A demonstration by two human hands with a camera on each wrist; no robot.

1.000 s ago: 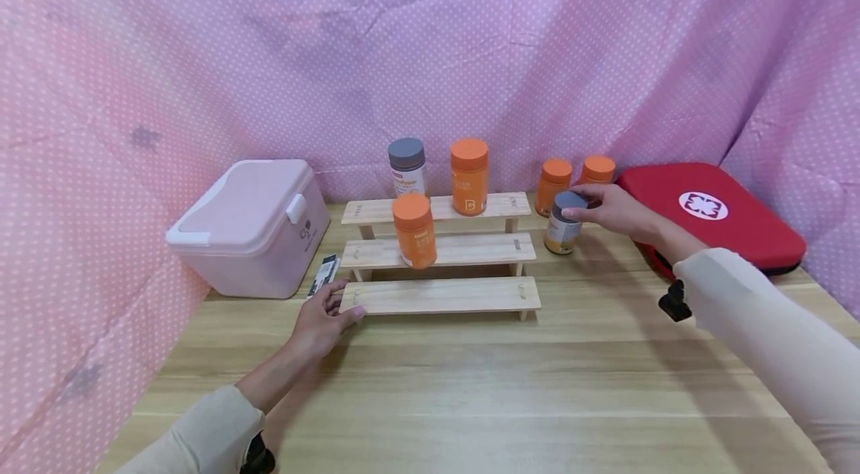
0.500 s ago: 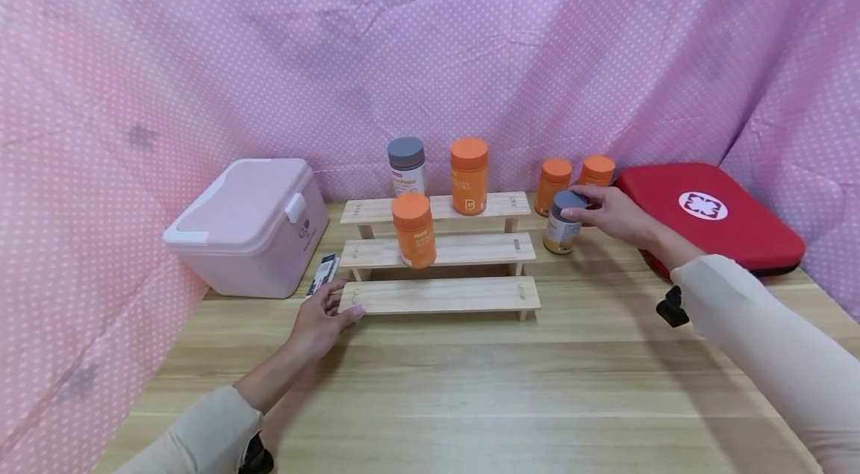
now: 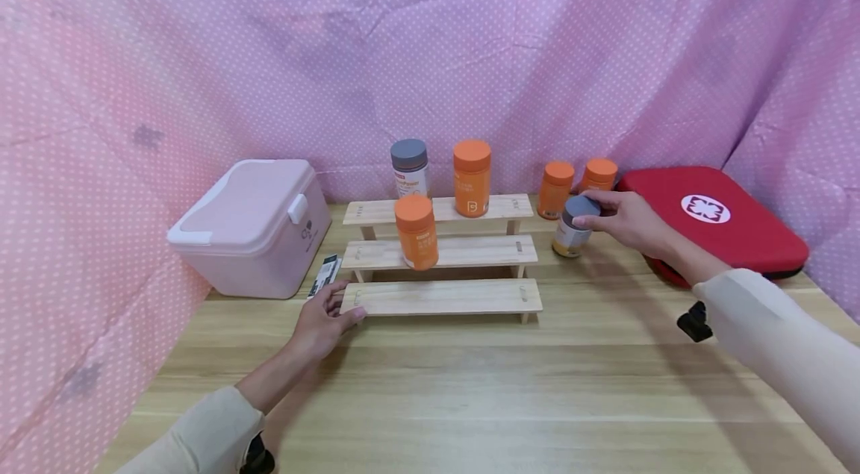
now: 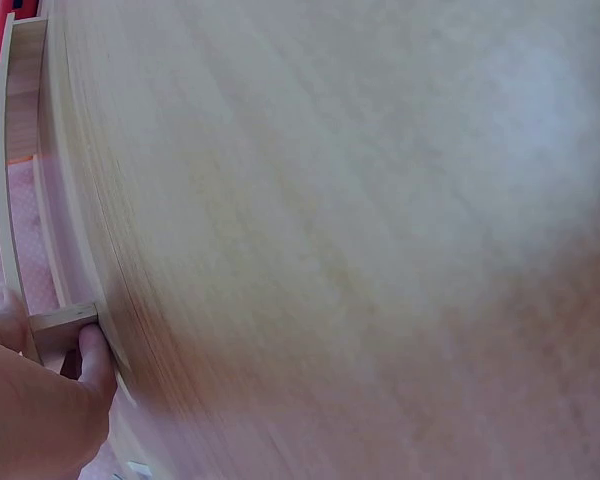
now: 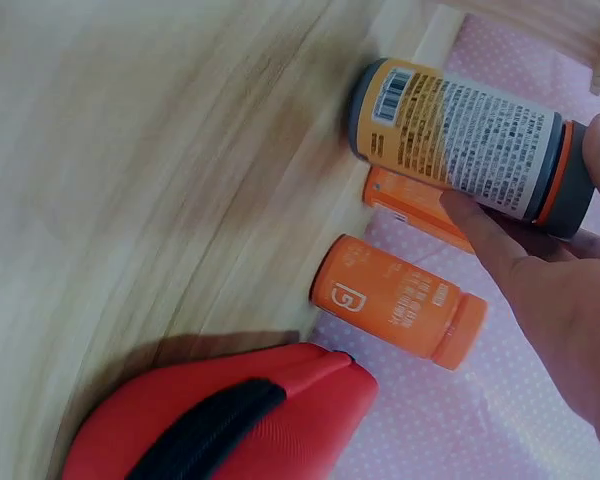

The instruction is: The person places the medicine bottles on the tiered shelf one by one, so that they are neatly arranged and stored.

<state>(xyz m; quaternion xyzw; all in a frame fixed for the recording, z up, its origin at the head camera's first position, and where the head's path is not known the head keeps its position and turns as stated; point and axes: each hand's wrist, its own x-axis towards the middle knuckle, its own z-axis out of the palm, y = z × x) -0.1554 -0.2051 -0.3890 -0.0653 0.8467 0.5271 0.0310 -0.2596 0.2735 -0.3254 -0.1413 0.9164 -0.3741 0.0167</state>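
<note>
Right hand [image 3: 628,220] pinches grey-capped jar [image 3: 571,238], three o'clock of wooden rack [image 3: 440,298]; left hand [image 3: 319,326], at eight, grips rack's end. Likely jar-shifting step; next move needs firm, upright hold.

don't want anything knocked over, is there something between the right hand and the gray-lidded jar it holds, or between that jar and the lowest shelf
Nothing visible: the right hand grips the gray-lidded jar, and no object shows between it and the lowest shelf. Two orange jars stand behind it, off that path.
</note>
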